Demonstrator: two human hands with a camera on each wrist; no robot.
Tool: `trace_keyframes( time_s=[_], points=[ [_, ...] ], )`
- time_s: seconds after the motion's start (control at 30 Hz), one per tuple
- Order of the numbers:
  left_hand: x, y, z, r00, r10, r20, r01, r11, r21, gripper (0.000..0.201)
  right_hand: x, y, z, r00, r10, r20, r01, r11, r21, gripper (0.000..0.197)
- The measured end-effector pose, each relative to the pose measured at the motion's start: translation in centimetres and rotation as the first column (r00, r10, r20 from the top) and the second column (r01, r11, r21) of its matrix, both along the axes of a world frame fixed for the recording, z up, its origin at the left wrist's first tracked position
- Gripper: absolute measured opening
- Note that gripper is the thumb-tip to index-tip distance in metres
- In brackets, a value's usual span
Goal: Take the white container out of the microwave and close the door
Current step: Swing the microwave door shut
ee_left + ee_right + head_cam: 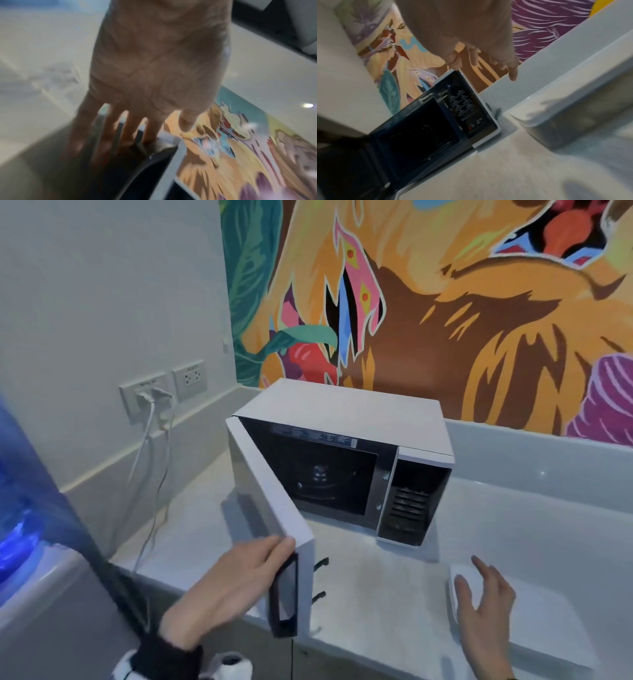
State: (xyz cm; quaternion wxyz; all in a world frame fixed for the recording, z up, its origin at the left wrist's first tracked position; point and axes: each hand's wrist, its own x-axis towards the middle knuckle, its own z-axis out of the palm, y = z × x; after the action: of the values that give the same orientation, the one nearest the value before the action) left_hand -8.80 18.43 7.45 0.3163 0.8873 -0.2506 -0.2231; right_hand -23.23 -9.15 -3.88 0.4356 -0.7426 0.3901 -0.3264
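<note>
White container (459,587) is sitting out on the countertop (387,587), right of the microwave (346,453) and well clear of its cavity. In the head view it's a low white box with rounded corners, mostly covered by the right hand (486,607). The right wrist view shows more: white container (583,116) has an opaque white lid over a paler, translucent-looking wall; contents unreadable.

Right hand is hovering over the container with fingers spread and loose, gripping nothing. Can't tell whether fingertips are touching the lid. In the wrist view the right hand (471,40) is showing only its back and a few relaxed fingers.

Door (274,505) is standing open, swung out to the left on its hinge. Left hand (226,587) is lying flat against the door's outer face by the black handle (284,597), fingers straight, pressing rather than wrapping. Left wrist view is badly blurred: left hand (154,70) with fingers extended onto a dark edge, nothing more resolvable.

Cavity is looking dark and empty of the container; turntable detail is faint. Control panel (467,111) labels are too small to read. Colourful mural (445,302) is filling the wall behind.
</note>
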Motion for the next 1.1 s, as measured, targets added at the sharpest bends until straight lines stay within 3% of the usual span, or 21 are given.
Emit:
trace_keyframes(
  time_s=[0.13,0.2,0.27,0.33,0.43,0.53,0.67,0.77,1.1],
  points=[
    [1.9,-8.7,-3.0,0.981,-0.188,-0.045,0.171,0.951,-0.256,0.011,4.3,-0.6,4.6,0.976,0.207,0.075,-0.181,0.948,-0.26,0.031],
    [3.2,-12.0,-4.3,0.977,-0.203,-0.068,0.17,0.927,-0.334,0.024,7.5,-1.9,6.9,0.97,0.243,-0.012,-0.227,0.883,-0.412,0.039],
    [4.3,-14.7,-5.2,0.972,-0.222,-0.071,0.176,0.898,-0.402,0.028,10.4,-3.2,8.3,0.957,0.219,-0.188,-0.286,0.808,-0.514,0.044],
    [5.5,-16.6,-6.2,0.972,-0.222,-0.073,0.168,0.88,-0.445,0.026,12.9,-4.1,9.0,0.931,0.203,-0.303,-0.341,0.776,-0.531,0.046],
    [6.4,-18.7,-6.5,0.969,-0.222,-0.106,0.155,0.886,-0.438,0.016,15.1,-5.2,9.0,0.927,0.17,-0.333,-0.338,0.76,-0.555,0.031],
    [6.7,-19.8,-6.4,0.973,-0.219,-0.078,0.17,0.9,-0.402,0.013,16.2,-5.8,8.8,0.947,0.121,-0.297,-0.286,0.736,-0.613,0.018],
    [7.0,-20.5,-6.7,0.977,-0.205,-0.053,0.17,0.909,-0.379,0.006,16.9,-5.8,8.2,0.978,0.075,-0.195,-0.185,0.749,-0.636,0.017],
    [6.9,-20.9,-6.5,0.98,-0.197,-0.036,0.171,0.917,-0.361,0.039,17.2,-5.6,8.1,0.986,0.037,-0.16,-0.133,0.749,-0.649,0.018],
    [7.9,-22.6,-7.5,0.987,-0.16,-0.033,0.139,0.928,-0.347,0.04,18.3,-5.0,8.5,0.977,-0.096,-0.189,-0.051,0.761,-0.647,0.019]
  ],
)
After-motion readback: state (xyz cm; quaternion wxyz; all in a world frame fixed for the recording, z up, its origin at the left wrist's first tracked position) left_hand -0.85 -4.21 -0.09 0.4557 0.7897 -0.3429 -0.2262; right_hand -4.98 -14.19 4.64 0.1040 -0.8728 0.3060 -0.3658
